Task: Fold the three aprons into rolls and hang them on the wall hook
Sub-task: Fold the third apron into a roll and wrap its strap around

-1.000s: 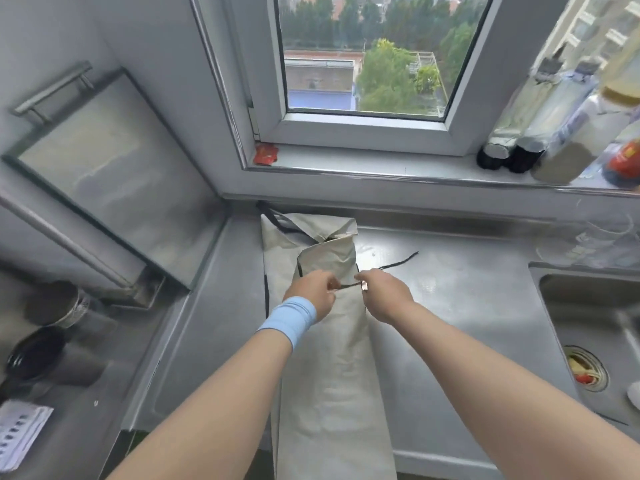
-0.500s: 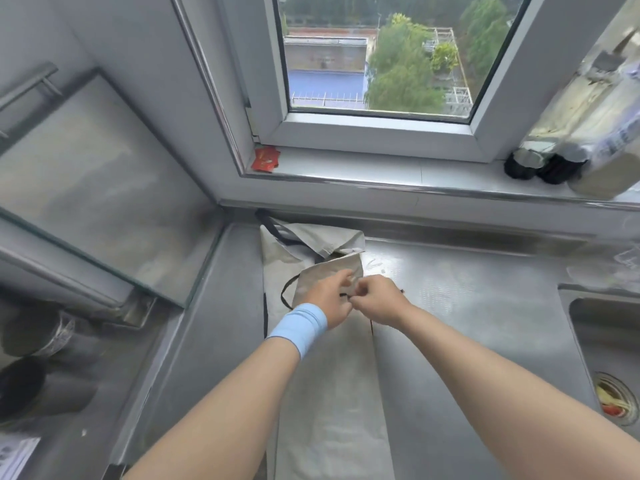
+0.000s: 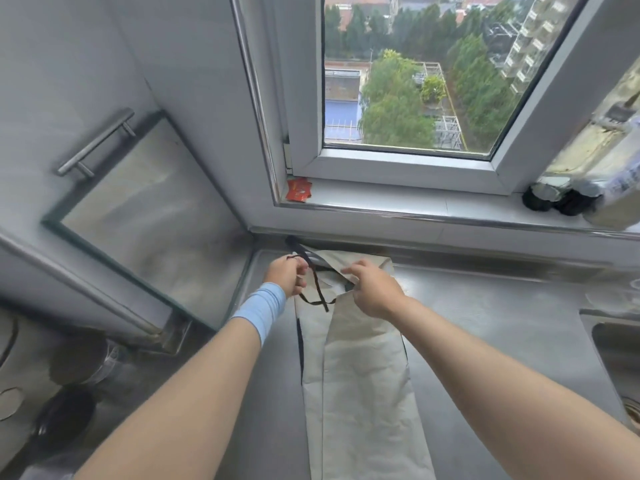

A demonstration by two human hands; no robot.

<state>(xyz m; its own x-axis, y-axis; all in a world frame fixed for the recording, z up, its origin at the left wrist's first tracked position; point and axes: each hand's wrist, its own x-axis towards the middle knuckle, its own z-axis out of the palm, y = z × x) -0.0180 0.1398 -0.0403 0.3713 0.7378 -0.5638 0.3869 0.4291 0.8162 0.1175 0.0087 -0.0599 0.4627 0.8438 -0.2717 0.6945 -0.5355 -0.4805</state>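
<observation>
A beige apron [image 3: 360, 375], folded into a long narrow strip, lies on the steel counter [image 3: 485, 323] and hangs over its front edge. Its far end reaches the wall under the window. A thin black strap [image 3: 317, 292] runs from the apron's top. My left hand [image 3: 285, 273], with a light blue wristband, is closed on that strap at the apron's upper left. My right hand [image 3: 372, 289] pinches the folded top flap of the apron. No wall hook or other apron is in view.
A steel cabinet door with a bar handle [image 3: 97, 143] stands open at the left. Bottles [image 3: 588, 181] and a red packet [image 3: 298, 189] sit on the window sill. A sink [image 3: 616, 355] lies at the right, and dark jars [image 3: 69, 410] at the lower left.
Both hands have moved apart and toward the wall. The left hand has drawn the black strap to the left, while the right hand has shifted onto the apron's top flap.
</observation>
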